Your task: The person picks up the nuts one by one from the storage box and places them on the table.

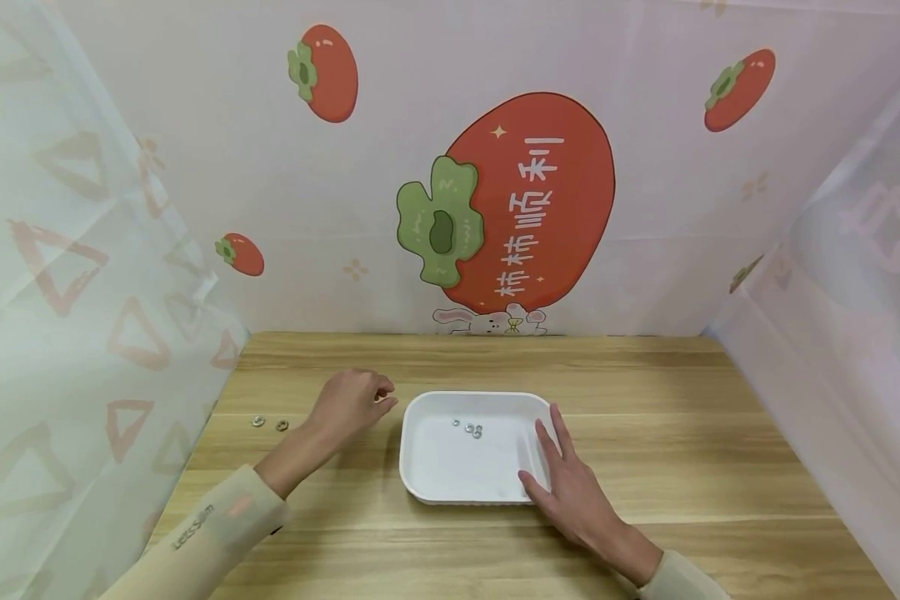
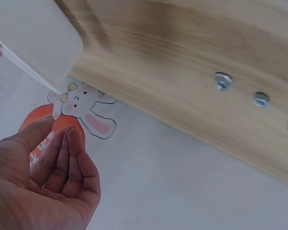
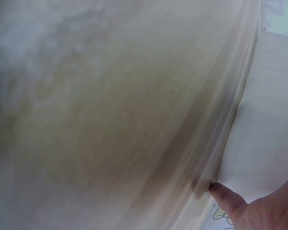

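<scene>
A white rectangular tray (image 1: 465, 492) stands on the table with several small metal nuts (image 1: 470, 428) grouped inside, towards its back. Just left of the tray, my left hand (image 1: 348, 404) is held above the table. Its fingers are loosely bent, the thumb apart from them, and no object shows in the left wrist view of the hand (image 2: 62, 177). Straight fingers of my right hand (image 1: 570, 492) rest at the tray's right side, thumb over the front right corner. More nuts (image 2: 223, 81) lie on the wood in the left wrist view; in the head view two nuts (image 1: 282, 425) show left of my forearm.
The wooden table (image 1: 682, 433) reaches back to a wall cloth (image 1: 645, 275) printed with persimmons. Pale cloth sheets hang along the left and right sides. The right wrist view is mostly blurred.
</scene>
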Available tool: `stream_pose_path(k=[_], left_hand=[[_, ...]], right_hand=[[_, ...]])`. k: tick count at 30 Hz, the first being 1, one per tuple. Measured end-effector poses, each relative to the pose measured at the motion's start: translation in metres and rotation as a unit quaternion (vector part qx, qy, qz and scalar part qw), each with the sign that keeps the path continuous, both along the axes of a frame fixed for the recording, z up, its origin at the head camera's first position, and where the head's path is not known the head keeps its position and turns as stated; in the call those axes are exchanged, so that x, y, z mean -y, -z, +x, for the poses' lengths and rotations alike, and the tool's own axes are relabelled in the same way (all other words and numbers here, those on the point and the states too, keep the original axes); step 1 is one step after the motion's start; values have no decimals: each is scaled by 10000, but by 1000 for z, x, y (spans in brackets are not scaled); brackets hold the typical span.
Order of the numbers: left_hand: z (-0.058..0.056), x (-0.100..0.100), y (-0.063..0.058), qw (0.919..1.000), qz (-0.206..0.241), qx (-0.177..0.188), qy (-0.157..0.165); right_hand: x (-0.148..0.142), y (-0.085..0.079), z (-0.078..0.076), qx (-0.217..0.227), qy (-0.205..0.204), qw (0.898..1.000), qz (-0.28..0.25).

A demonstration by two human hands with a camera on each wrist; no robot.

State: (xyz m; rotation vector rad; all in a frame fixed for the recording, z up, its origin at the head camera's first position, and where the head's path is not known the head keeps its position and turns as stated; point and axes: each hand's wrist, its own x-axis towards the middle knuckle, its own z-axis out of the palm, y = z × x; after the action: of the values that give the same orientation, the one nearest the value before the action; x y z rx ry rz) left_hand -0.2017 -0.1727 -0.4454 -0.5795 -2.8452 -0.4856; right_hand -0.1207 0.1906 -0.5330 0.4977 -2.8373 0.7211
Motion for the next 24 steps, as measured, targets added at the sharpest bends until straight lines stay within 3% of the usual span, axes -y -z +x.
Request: stream_pose_path(k=[13, 24], left_hand=[[-8, -41, -16, 9989, -185, -63, 427], [-14, -79, -26, 9954, -464, 247, 797]], right_hand=[[-2, 2, -1, -83, -2, 10000, 21], [-1, 2, -1, -102, -5, 9999, -3]])
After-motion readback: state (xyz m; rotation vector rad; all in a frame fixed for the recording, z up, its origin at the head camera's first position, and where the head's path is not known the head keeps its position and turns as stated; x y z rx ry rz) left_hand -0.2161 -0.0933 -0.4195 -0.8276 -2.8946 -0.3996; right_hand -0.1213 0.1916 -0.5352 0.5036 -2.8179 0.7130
